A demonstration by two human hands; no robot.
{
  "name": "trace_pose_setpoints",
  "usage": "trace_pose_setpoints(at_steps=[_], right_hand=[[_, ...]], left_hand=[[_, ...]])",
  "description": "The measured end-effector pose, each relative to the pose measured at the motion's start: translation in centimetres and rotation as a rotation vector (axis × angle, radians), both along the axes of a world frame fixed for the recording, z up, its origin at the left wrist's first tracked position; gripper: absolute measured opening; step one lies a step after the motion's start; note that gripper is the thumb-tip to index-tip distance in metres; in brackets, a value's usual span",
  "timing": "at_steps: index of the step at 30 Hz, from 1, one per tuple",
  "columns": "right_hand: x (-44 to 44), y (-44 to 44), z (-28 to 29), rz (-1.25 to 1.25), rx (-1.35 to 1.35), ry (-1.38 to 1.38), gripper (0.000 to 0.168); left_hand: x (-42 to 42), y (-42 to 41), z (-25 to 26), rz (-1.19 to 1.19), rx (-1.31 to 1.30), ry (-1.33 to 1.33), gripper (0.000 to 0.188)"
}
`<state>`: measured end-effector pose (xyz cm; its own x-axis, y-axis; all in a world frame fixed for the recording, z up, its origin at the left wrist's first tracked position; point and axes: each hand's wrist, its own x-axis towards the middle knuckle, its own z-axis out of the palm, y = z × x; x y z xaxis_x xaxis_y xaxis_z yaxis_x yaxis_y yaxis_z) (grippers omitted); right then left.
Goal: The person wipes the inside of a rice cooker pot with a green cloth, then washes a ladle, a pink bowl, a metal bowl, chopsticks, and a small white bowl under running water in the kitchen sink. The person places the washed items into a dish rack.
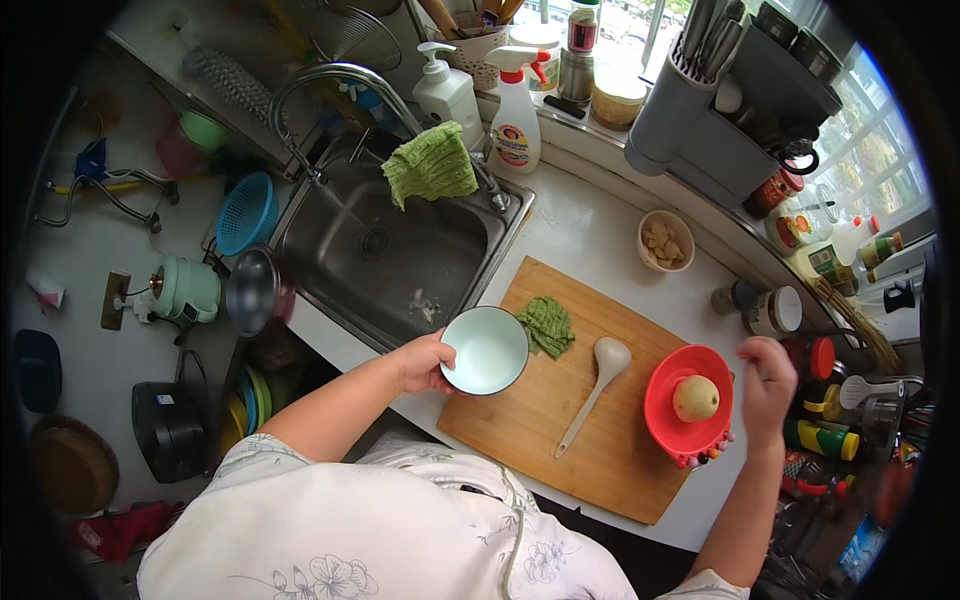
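Note:
My left hand (421, 365) grips the rim of a white bowl (487, 349) with a dark edge, thumb inside it. The bowl is over the left part of a wooden cutting board (517, 427), by the sink's near corner. My right hand (769, 390) is raised with curled fingers, right of a red plastic bowl (657, 427); whether it holds anything is hidden. A round pale fruit or vegetable (696, 398) lies in the red bowl. Between the two bowls, a light-coloured ladle (604, 375) and a crumpled green cloth (549, 325) rest on the board.
A steel sink (330, 262) with a curved faucet (281, 112) is at left; another green cloth (431, 165) hangs over its divider or spout. A small bowl of ginger-like pieces (665, 241), a spray bottle (516, 112), a grey knife holder (675, 112) and several jars line the window side.

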<state>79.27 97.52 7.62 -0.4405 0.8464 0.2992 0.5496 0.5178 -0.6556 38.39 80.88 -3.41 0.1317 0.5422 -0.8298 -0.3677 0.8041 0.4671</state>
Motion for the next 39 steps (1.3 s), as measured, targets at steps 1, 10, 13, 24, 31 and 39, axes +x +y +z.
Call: trace_pose_setpoints(at_steps=[1, 10, 13, 24, 31, 39], right_hand=[[-3.9, -1.3, -2.5, 0.060, -0.067, -0.030, 0.019], [-23.4, -6.9, -13.1, -0.081, -0.410, -0.630, 0.031], [-27.3, -7.2, -13.5, -0.328, -0.439, -0.725, 0.040], [-46.0, -7.4, -16.1, -0.269, -0.754, 0.151, 0.021], [-65.5, -5.4, -18.8, 0.010, -0.781, 0.581, 0.049], [-67.9, -5.3, -17.6, 0.590, -0.281, -0.234, 0.025]], left_hand=[[-2.0, -0.4, 0.2, 0.075, -0.004, -0.038, 0.060], [-25.1, 0.6, -0.2, 0.525, 0.000, 0.341, 0.046], [-35.1, 2.0, -4.4, 0.671, 0.017, 0.255, 0.050], [-41.9, 7.9, -8.1, 0.478, 0.175, 0.243, 0.072], [-39.0, 8.8, -7.0, 0.246, 0.292, 0.467, 0.044], [-42.6, 8.9, -10.9, 0.359, 0.344, 0.461, 0.039]])
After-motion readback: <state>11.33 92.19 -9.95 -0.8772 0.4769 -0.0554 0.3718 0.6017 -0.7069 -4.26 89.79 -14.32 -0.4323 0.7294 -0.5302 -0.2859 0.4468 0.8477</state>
